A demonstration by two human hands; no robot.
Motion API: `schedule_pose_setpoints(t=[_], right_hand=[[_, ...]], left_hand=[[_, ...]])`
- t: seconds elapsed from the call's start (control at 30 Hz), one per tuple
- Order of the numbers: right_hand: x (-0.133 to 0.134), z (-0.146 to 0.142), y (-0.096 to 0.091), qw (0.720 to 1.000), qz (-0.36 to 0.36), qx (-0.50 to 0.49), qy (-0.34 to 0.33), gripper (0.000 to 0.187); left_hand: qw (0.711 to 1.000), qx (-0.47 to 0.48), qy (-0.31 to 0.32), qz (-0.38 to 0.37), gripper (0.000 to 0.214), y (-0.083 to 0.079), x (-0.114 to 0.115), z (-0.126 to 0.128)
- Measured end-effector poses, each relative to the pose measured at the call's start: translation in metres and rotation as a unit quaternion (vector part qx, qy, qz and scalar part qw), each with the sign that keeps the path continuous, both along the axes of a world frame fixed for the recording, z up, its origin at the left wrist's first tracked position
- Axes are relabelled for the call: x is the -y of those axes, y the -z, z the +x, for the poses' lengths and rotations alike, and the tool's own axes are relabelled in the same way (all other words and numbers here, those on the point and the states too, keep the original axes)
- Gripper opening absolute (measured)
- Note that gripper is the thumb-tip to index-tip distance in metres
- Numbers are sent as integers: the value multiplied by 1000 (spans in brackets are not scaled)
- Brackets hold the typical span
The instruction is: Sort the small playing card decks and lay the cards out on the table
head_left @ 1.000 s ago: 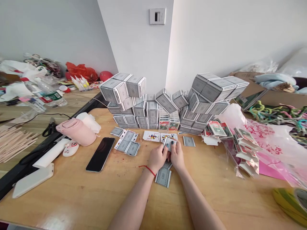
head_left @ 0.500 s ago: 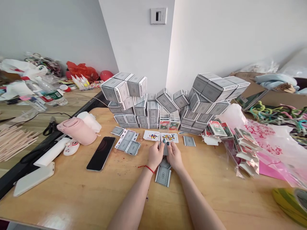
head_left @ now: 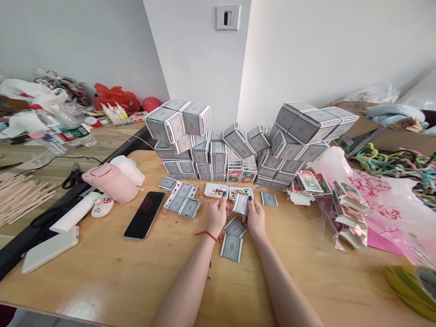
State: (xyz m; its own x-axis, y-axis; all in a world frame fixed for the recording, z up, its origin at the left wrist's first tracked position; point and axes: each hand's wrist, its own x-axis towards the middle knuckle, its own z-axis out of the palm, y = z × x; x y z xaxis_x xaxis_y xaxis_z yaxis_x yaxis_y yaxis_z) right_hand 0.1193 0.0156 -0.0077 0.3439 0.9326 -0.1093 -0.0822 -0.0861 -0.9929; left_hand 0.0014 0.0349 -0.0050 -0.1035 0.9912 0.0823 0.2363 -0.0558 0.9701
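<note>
1 switch plate [head_left: 228,18] is set in the pale wall [head_left: 323,54] behind the light-brown wooden table [head_left: 119,268], whose glossy, lightly marked top catches light at the front left. Blocks of grey-patterned cards [head_left: 218,156] stand stacked along the back; a black smartphone [head_left: 145,215] and a pink tumbler [head_left: 116,182] are at the left, open card boxes [head_left: 349,206] at the right. Between the 2 hands is the playing card [head_left: 241,205], its grey-blue patterned back showing, its edge white. The right hand [head_left: 255,218] pinches it between thumb and fingers; the left hand [head_left: 218,213] has curled fingers, and I cannot tell whether they hold anything. 2 face-up cards [head_left: 217,190] lie just beyond.
</note>
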Motion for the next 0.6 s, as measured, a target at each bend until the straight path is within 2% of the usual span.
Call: schedule_pose_setpoints(t=[0.1,0.17,0.33,0.47,0.53,0.6], right_hand=[[-3,11,1,995,20,9,93,35],[-4,16,2,992,30,46,112,33],[-3,14,5,988,47,149,18,26],[2,8,8,967,58,243,-53,28],[2,7,9,952,77,293,-48,29],[1,9,10,934,106,341,-7,25]], left_hand=[[998,53,-43,-7,45,1,-5,-7],[996,71,-57,-8,42,1,-7,-9],[997,67,-44,-7,39,1,-8,-7],[999,42,-30,0,38,1,-7,-7],[1000,22,-20,8,37,-1,-7,-8],[999,-26,-20,42,33,-3,-5,-9]])
